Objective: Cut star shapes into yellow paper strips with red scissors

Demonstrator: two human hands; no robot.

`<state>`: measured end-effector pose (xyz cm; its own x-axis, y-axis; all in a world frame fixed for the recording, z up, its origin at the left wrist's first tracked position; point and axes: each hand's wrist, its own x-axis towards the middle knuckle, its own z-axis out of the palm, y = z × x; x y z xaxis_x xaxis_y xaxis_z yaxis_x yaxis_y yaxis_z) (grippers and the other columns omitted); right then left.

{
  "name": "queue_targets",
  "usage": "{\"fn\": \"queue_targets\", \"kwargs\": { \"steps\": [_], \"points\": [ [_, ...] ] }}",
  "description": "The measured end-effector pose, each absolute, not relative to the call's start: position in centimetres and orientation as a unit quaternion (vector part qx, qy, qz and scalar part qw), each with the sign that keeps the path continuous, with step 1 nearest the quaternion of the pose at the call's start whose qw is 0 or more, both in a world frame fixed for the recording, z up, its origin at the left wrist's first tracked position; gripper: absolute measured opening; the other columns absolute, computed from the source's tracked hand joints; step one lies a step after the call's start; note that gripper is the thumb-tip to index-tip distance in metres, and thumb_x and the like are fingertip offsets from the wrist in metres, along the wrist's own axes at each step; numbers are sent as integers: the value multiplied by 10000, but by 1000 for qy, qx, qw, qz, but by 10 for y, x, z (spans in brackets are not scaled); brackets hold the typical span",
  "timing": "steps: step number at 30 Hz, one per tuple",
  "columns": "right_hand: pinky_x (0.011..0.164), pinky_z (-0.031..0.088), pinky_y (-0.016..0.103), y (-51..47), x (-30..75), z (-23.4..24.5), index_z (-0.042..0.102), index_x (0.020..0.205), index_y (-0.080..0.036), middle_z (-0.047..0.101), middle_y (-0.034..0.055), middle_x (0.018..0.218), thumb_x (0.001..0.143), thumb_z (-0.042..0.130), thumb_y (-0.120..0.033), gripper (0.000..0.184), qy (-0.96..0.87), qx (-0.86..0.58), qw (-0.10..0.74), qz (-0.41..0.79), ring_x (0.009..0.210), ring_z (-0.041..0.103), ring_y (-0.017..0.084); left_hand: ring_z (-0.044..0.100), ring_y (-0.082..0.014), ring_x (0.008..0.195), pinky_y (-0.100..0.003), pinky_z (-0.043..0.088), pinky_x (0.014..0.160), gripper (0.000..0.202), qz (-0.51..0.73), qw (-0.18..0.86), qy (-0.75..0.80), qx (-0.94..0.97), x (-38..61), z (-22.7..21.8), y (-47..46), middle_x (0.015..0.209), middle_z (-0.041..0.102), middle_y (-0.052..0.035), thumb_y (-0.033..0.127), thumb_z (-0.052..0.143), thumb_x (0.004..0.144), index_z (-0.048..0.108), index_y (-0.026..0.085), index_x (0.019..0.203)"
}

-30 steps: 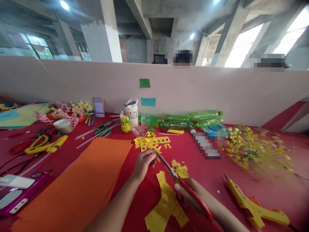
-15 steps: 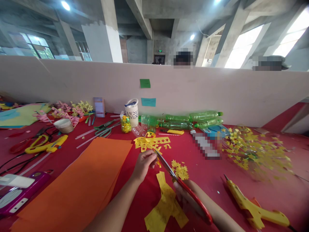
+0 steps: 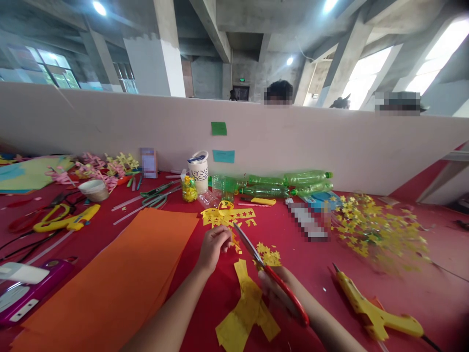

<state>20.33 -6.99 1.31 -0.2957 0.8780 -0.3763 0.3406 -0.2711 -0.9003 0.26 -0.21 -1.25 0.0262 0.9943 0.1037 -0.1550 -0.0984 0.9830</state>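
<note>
My right hand (image 3: 273, 283) is wrapped around the red handles of a pair of scissors (image 3: 252, 247), whose blades point forward and a little left. My left hand (image 3: 215, 248) is closed in a pinch just left of the blade tips; anything between its fingertips is too small or hidden to name. Beyond it lie yellow paper strips with star-shaped holes (image 3: 244, 213). A small heap of cut yellow stars (image 3: 268, 254) sits behind my right hand. Nearer to me, overlapping yellow paper pieces (image 3: 244, 308) rest on the red tabletop (image 3: 304, 313).
Orange sheets (image 3: 120, 274) cover the left front. Yellow glue guns lie at right (image 3: 377, 308) and left (image 3: 69, 220). A purple power strip (image 3: 40, 293), green bottles (image 3: 271, 183), a white cup (image 3: 198, 175) and a spray of yellow stars (image 3: 377, 230) surround the work.
My left hand has drawn slightly left, so a small gap now shows between its fingertips and the scissor tips. The whole view has shifted a little.
</note>
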Motion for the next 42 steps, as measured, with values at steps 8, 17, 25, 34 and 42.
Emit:
{"fn": "queue_targets", "kwargs": {
  "steps": [8, 17, 25, 34, 42],
  "points": [
    [346, 297, 193, -46, 230, -9, 446, 651, -196, 421, -76, 408, 754, 655, -462, 354, -481, -568, 505, 436, 331, 385, 75, 388, -98, 482, -220, 285, 469, 293, 499, 478, 471, 549, 9, -10, -4, 525, 437, 32, 362, 512, 807, 468, 188, 576],
    [291, 279, 213, -17, 252, -30, 486, 706, -186, 373, -97, 378, 780, 544, -501, 328, -364, -572, 594, 433, 263, 353, 84, 314, -118, 455, -270, 188, 492, 377, 288, 367, 439, 768, 41, -5, -12, 491, 355, 19, 385, 456, 838, 395, 201, 515],
    [280, 263, 193, -17, 250, -30, 465, 703, -191, 396, -92, 366, 778, 569, -473, 309, -367, -560, 591, 450, 262, 368, 80, 621, -252, 655, -318, 375, 581, 223, 69, 115, 395, 909, 81, -3, -3, 684, 692, -103, 256, 484, 769, 645, 207, 622],
    [278, 263, 198, -14, 249, -34, 445, 695, -201, 363, -102, 354, 772, 569, -496, 329, -387, -550, 580, 460, 260, 360, 82, 620, -266, 664, -331, 403, 625, 264, 71, 103, 449, 885, 76, -2, 5, 624, 651, -98, 426, 568, 739, 630, 212, 597],
    [279, 264, 197, -15, 250, -30, 471, 694, -188, 395, -87, 336, 785, 560, -474, 313, -401, -557, 574, 447, 255, 373, 87, 557, -170, 599, -252, 307, 550, 156, 247, 211, 535, 780, 12, -6, 5, 667, 612, -7, 331, 481, 826, 592, 237, 770]
  ]
}}
